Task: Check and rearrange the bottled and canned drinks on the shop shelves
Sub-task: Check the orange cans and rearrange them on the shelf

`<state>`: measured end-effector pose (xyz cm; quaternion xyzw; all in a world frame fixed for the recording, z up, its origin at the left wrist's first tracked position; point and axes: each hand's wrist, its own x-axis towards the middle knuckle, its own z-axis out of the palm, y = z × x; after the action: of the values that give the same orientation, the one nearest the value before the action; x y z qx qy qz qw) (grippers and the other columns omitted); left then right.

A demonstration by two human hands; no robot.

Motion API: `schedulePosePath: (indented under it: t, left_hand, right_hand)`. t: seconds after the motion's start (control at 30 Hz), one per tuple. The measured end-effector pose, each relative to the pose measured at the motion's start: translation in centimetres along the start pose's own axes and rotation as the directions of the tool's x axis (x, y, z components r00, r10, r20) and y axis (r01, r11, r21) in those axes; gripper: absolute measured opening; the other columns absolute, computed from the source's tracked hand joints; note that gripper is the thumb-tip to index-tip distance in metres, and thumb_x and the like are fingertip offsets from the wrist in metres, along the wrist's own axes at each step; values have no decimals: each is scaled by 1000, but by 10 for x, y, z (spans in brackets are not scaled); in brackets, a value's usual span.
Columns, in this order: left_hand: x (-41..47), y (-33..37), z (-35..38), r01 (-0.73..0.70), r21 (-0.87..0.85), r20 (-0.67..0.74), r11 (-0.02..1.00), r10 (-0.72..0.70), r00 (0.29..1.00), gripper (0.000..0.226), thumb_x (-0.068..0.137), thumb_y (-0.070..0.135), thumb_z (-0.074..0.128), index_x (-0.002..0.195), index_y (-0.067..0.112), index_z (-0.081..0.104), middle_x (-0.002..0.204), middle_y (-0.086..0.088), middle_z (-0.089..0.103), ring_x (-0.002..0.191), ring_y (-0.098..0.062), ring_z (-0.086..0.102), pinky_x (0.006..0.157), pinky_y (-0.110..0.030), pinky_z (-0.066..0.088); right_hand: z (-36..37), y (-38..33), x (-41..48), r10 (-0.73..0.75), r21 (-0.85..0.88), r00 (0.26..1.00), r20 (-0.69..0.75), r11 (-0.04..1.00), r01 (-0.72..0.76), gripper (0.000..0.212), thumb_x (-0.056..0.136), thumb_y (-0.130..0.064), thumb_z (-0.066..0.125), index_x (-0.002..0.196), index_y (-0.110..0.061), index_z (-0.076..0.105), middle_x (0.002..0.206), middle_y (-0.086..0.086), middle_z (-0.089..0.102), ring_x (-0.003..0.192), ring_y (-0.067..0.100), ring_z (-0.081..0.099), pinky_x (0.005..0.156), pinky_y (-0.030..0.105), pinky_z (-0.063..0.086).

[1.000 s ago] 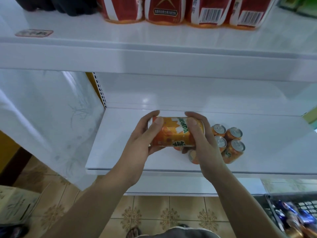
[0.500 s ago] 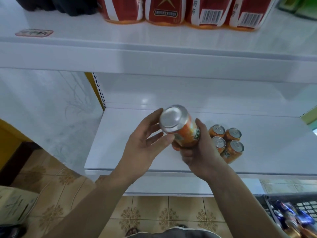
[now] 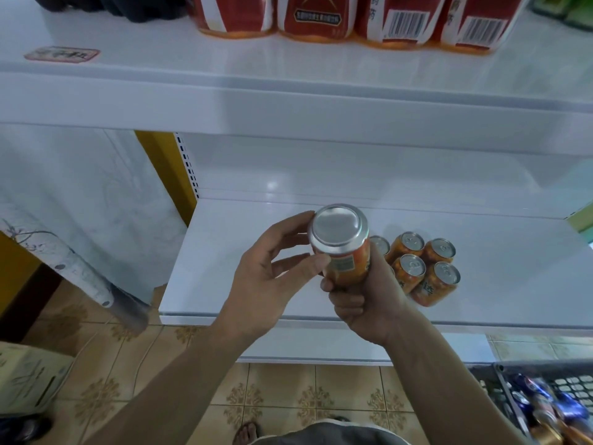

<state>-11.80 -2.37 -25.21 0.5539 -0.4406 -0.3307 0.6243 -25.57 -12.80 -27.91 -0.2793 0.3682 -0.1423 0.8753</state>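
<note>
- Lower shelf [image 3: 224, 252]: white and mostly bare. We judge the step to be checking one can before it goes back here.
- Standing orange cans [image 3: 417, 268]: at least five show, tabs up, packed close just right of the hands; any others behind the right hand are hidden. We would set the checked can upright against this group's left side, label facing out, without knocking its neighbours.
- Right hand [image 3: 369, 303]: fingers wrapped round the lower body of the held can and carrying its weight.
- Left hand [image 3: 266, 284]: fingers spread, with only the thumb tip and forefinger tip resting on the can's near end. Good for turning it slowly.
- Held can [image 3: 345, 252]: orange, above the shelf's front half, plain silver base tipped toward us. We would read the base and look for dents before tipping it upright.
- Upper shelf [image 3: 288, 75]: red packs [image 3: 317, 14] in a row, barcodes showing.
- Basket [image 3: 545, 367]: bottom right on the floor, holds mixed cans, too blurred to identify.
- Cardboard box [image 3: 29, 377]: bottom left, contents not visible.
</note>
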Motion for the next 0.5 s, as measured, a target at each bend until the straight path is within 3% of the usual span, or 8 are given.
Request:
schedulePosePath:
  t: [0.13,0.23,0.33,0.4,0.5]
  left_hand:
    - [0,0,1,-8,-76,-1,997,8,1000,46,87,29,74,128,26,54,128,15,64,127,-10,57,97,-25,52]
    - [-5,2,4,-65,-143,39,988,71,997,55,80,20,75,130,20,52,134,7,62,132,-18,54,103,-30,49]
    - [-10,4,7,-131,-178,77,975,146,986,54,79,8,75,126,15,49,136,6,61,132,-20,54,106,-30,46]
    - [-13,5,8,-167,-186,77,968,184,980,53,79,4,74,124,14,49,138,4,60,133,-21,53,107,-31,46]
    - [-16,5,8,-183,-193,81,964,201,976,50,79,4,75,121,15,50,138,1,59,134,-21,52,108,-32,45]
  right_hand:
    - [7,1,0,-81,-6,997,-22,997,80,68,100,-62,32,81,-8,69,66,11,57,37,8,32,34,16,29]
    - [13,1,0,-183,95,983,-23,978,184,61,99,-57,36,76,-12,69,66,5,50,48,9,34,40,16,31]
    - [19,-2,-5,-253,153,967,9,956,248,60,101,-54,36,81,-15,77,80,7,56,67,15,50,50,19,44]
    - [22,-2,-8,-267,176,963,29,950,258,66,105,-48,29,77,-16,80,79,6,68,68,15,64,55,21,53]
    - [25,3,-10,-286,209,955,80,942,264,72,107,-43,21,78,-14,80,78,7,71,67,16,68,53,24,55]
